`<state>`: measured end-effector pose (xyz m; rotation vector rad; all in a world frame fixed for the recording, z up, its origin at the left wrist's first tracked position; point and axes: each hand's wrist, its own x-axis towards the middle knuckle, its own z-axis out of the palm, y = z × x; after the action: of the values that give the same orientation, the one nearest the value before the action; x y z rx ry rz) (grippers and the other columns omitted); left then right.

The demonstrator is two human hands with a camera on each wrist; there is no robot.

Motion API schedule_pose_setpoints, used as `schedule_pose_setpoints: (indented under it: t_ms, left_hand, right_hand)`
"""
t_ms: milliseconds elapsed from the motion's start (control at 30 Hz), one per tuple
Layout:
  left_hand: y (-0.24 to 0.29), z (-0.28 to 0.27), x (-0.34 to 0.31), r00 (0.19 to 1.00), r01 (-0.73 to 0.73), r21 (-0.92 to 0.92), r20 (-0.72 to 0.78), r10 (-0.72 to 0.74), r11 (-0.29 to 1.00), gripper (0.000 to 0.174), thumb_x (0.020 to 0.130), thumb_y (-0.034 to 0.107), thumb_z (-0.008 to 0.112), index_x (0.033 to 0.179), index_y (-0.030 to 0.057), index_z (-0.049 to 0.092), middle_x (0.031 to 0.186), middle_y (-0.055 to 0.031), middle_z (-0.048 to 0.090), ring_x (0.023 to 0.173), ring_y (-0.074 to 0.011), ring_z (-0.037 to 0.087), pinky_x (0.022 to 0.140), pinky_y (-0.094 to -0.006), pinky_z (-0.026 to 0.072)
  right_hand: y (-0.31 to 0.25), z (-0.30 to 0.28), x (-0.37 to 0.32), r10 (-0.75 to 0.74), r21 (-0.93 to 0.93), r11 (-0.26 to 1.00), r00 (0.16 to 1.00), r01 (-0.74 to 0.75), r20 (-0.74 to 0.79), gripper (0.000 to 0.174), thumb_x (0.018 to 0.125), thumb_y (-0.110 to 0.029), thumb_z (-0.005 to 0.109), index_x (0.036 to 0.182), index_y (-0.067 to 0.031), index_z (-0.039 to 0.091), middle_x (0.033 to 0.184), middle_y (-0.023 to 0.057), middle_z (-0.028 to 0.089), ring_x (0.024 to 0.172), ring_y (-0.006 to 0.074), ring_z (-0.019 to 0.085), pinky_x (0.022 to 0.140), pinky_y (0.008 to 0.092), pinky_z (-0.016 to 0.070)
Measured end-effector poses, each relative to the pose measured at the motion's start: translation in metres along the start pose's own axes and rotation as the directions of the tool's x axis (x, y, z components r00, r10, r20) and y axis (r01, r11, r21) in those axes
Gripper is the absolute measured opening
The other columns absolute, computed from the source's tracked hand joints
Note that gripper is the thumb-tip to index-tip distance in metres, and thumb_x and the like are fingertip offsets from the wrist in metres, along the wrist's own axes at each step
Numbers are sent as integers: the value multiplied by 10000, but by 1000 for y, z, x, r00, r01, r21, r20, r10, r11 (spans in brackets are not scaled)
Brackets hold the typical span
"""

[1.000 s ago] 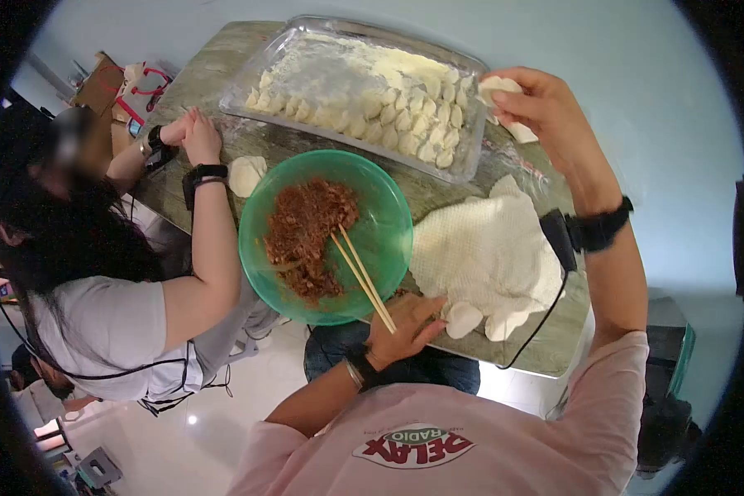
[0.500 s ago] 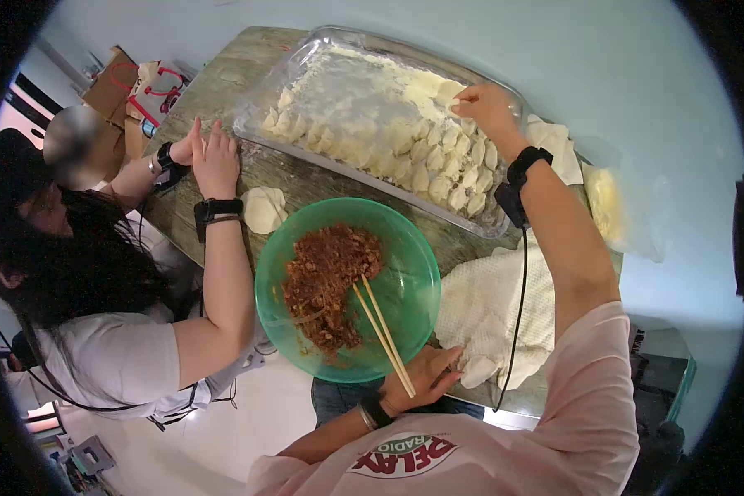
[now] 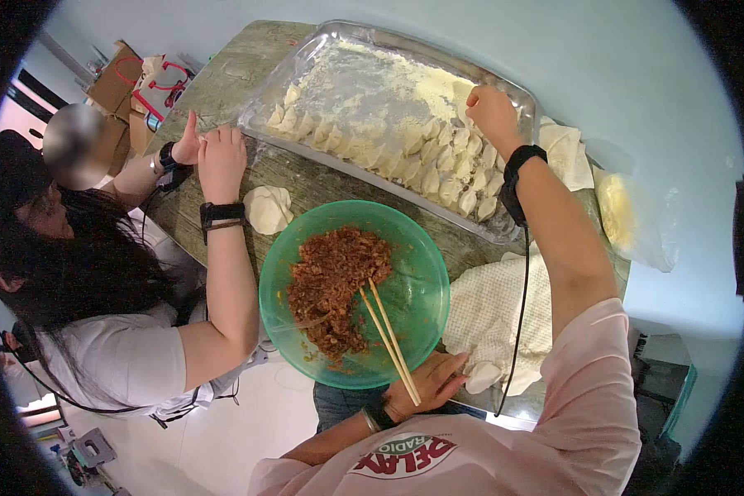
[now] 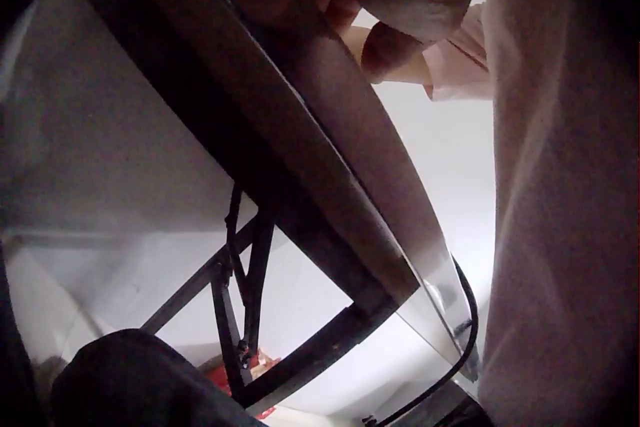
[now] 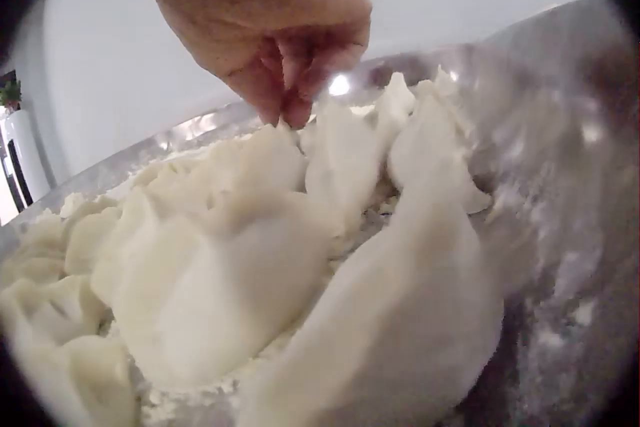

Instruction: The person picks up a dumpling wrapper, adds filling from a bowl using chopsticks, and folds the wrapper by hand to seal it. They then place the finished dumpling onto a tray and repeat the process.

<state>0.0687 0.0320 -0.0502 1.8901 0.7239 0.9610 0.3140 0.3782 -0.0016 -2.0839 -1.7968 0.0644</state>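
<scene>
My right hand (image 3: 498,116) is low over the right end of a floured metal tray (image 3: 351,83). In the right wrist view its fingertips pinch the top of a dumpling (image 5: 270,155) among other white dumplings (image 5: 210,277). Rows of dumplings (image 3: 430,178) line the tray's near side. My left hand (image 3: 430,383) rests at the table's front edge, fingers extended beside a pale dough wrapper (image 3: 483,377). Wooden chopsticks (image 3: 393,357) lean on the rim of a green bowl (image 3: 422,273) of meat filling (image 3: 331,285), their ends overlapping this hand.
A white cloth (image 3: 504,298) lies right of the bowl, another cloth (image 3: 564,153) beyond the tray's right end. A plastic bag (image 3: 636,215) is by the wall. At left, another person's hands (image 3: 221,157) rest near a dough piece (image 3: 268,209). A black cable (image 3: 520,322) hangs from my right wrist.
My right hand has come from beyond the tray's right edge, carrying the dumpling, down to the tray's right end. My left hand stays by the bowl. The head view has shifted somewhat.
</scene>
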Motion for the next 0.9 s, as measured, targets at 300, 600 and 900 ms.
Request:
schedule_pose_setpoints:
  t_ms: [300,600,900]
  left_hand:
    - [3,-1,2,1000,0,28,-3,0,1000,435,756,120,686,1139,29,501,919,-127,593,803,-302,570,698,-383,472]
    - [-5,2,-4,999,25,98,22,-27,995,369,796,213,659,1103,52,535,953,-130,600,882,-319,575,775,-408,460]
    - [0,-8,4,997,-69,189,38,63,979,423,741,149,705,1122,69,537,1005,-109,561,840,-295,584,702,-376,491]
  right_hand:
    - [-5,5,2,106,-6,994,994,-106,2,166,723,-123,581,862,-74,656,892,149,654,855,317,623,722,409,489]
    - [-4,-101,-97,41,655,741,983,-150,180,185,758,-185,655,867,-36,659,717,24,624,620,104,558,581,241,450]
    - [29,-161,-378,503,536,609,807,-585,310,82,795,-42,641,852,18,644,729,-4,603,664,57,527,600,202,430]
